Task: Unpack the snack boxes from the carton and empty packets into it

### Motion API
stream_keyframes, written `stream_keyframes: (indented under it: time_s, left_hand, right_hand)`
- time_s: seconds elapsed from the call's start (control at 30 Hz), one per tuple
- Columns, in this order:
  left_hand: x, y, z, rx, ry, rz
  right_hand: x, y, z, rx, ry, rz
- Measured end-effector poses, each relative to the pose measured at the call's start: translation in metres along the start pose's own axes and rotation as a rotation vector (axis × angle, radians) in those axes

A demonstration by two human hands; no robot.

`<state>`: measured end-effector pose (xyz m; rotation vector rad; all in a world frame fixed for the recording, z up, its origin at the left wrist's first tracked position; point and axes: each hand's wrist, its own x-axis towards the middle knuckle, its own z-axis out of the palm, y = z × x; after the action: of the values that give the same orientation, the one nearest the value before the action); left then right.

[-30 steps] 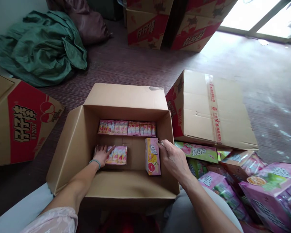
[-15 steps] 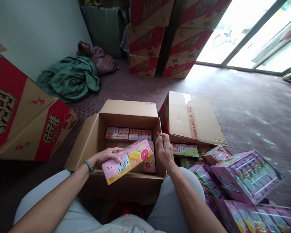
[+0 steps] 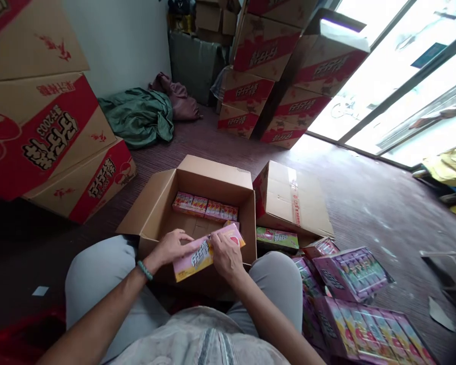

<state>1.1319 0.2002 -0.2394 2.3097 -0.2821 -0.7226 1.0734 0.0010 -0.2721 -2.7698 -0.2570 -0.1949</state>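
A pink and yellow printed packet box (image 3: 192, 264) is held tilted above the near edge of an open carton (image 3: 152, 203). My left hand (image 3: 173, 249) grips its left end, thumb and fingers along the upper edge. My right hand (image 3: 227, 256) lies across the right part of the box, fingers curled and pressed at its top edge. Whatever sits in those fingertips is hidden. Inside the carton, a row of small pink boxes (image 3: 205, 207) lines the far wall, and part of another pink box shows behind my right hand.
A taped carton (image 3: 307, 200) stands right of the open one. Beside my right knee are a green box (image 3: 276, 238) and several purple boxes (image 3: 351, 271). Stacked cartons rise at left (image 3: 61, 126) and back (image 3: 247, 91). A green cloth (image 3: 139, 116) lies by the wall.
My right hand, earlier beside the carton's right wall pinching something small and pointed, has moved left onto the packet box. My left hand still holds the box. The view has shifted.
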Motion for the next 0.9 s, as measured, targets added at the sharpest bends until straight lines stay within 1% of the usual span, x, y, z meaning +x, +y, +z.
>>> stream_keyframes:
  time_s: [0.03,0.07,0.1,0.13,0.2,0.23,0.3,0.37,0.4,0.43,0.53,0.63,0.7,0.77,0.83,0.9]
  left_hand:
    - [-0.010,-0.002,0.004,0.141,0.143,0.054]
    - [-0.020,-0.003,0.009,0.238,0.252,0.099]
    - [-0.029,-0.005,0.016,0.288,0.321,0.129]
    - [-0.037,-0.008,0.023,0.301,0.356,0.141]
    - [-0.047,-0.013,0.036,0.273,0.398,0.153]
    - [-0.049,-0.015,0.041,0.251,0.418,0.166]
    - [-0.049,-0.020,0.047,0.213,0.438,0.212]
    - [-0.048,-0.025,0.048,0.195,0.443,0.243]
    - [-0.047,-0.027,0.048,0.189,0.444,0.249]
    - [-0.046,-0.029,0.047,0.185,0.444,0.254]
    - [-0.046,-0.033,0.047,0.166,0.439,0.272]
    - [-0.046,-0.035,0.046,0.157,0.418,0.251]
    - [-0.045,-0.035,0.044,0.147,0.410,0.211]
    - [-0.044,-0.036,0.041,0.140,0.405,0.184]
    - [-0.044,-0.036,0.039,0.144,0.396,0.177]
    - [-0.042,-0.036,0.037,0.151,0.389,0.180]
  right_hand:
    - [0.007,0.001,-0.001,-0.008,-0.021,0.006]
    - [0.013,0.003,-0.003,-0.010,-0.041,0.016]
    - [0.017,0.005,-0.006,-0.007,-0.063,0.026]
    - [0.021,0.006,-0.010,-0.003,-0.092,0.025]
    - [0.024,0.006,-0.020,-0.007,-0.181,-0.033]
    - [0.024,0.004,-0.025,-0.022,-0.236,-0.097]
    - [0.023,-0.006,-0.035,-0.071,-0.342,-0.278]
    - [0.022,-0.022,-0.041,-0.134,-0.404,-0.437]
    - [0.022,-0.032,-0.043,-0.166,-0.418,-0.481]
    - [0.023,-0.041,-0.045,-0.194,-0.425,-0.503]
    - [0.027,-0.063,-0.045,-0.236,-0.437,-0.495]
    - [0.032,-0.070,-0.043,-0.245,-0.450,-0.489]
    - [0.034,-0.065,-0.043,-0.266,-0.469,-0.464]
    - [0.035,-0.051,-0.045,-0.295,-0.487,-0.413]
    - [0.033,-0.029,-0.049,-0.299,-0.481,-0.352]
    - [0.029,-0.002,-0.056,-0.261,-0.427,-0.254]
